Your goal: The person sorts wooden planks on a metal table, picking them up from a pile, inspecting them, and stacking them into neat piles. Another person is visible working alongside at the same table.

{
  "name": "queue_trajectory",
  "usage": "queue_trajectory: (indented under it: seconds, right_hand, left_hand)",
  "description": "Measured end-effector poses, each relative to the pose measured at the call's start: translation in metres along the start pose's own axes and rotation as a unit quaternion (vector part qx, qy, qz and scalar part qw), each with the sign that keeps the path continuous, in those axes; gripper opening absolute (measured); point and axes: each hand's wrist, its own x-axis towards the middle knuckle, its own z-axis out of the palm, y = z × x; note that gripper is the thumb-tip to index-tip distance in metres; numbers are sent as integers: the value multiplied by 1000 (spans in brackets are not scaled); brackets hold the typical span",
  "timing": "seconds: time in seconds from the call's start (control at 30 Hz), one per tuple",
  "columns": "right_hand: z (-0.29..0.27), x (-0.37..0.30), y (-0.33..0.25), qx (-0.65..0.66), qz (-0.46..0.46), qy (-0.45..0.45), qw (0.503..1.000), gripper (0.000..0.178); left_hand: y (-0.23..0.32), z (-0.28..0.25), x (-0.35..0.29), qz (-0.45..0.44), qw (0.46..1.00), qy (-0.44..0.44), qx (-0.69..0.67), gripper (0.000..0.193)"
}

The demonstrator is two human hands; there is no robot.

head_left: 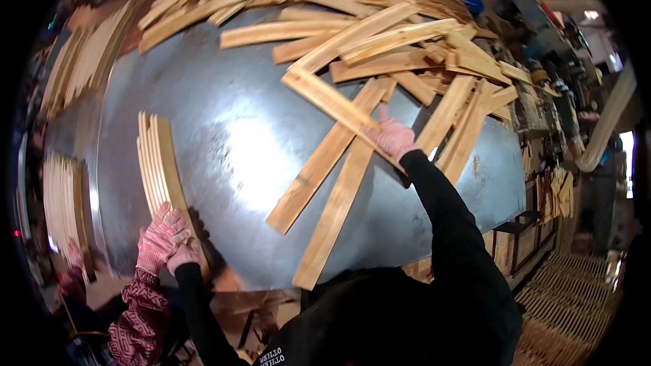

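My right hand (393, 137), in a pink glove, is closed around the near part of a wooden board (331, 100) that slants across other boards. One finger points away along the pile. At the lower left my left hand (185, 255), also gloved, grips the near end of an upright-edged stack of boards (154, 156). A co-worker's pink-gloved hand (161, 236) with a patterned sleeve rests against the same stack and partly hides my fingers. Two boards, one longer board (325, 175) and another nearer board (337, 213), lie between my hands.
The grey metal tabletop (203, 81) carries a loose pile of boards (386, 47) at the far side and right. More stacked boards (64, 196) stand at the left, near a co-worker's other hand (74, 255). A slatted rack (569, 298) lies at the lower right.
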Motion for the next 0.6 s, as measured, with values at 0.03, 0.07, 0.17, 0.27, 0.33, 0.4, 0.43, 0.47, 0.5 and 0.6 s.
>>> queue_trajectory:
  seconds: [0.03,0.07,0.17,0.27,0.33,0.4,0.43,0.47,0.5,0.6]
  right_hand:
    - [2,-10,8,-50,-42,22,998,78]
    - [14,-19,16,-105,-82,36,990,69]
    - [35,-52,37,-113,-226,-14,968,51]
    - [1,-94,38,-185,-247,-207,928,48]
    - [-5,-120,85,-144,-250,-276,917,45]
    - [-17,-121,141,39,-139,-28,989,63]
    - [-24,-115,173,133,-75,90,984,74]
    - [-31,-106,197,223,0,205,953,87]
    - [-35,-89,214,155,149,247,945,97]
    - [-2,-51,250,134,309,280,899,119]
  left_hand:
    - [29,6,-11,67,997,-25,-15,73]
    - [60,21,-26,158,987,-25,-31,68]
    - [174,66,-91,523,824,215,-2,81]
    - [265,83,-142,524,822,224,-2,93]
    - [268,115,-140,454,845,283,-18,95]
    - [248,123,-115,360,866,348,3,97]
    - [238,136,-91,322,898,301,10,99]
    - [247,136,-86,312,923,220,39,101]
    - [256,139,-80,298,942,138,67,105]
    - [298,137,-103,276,946,85,148,105]
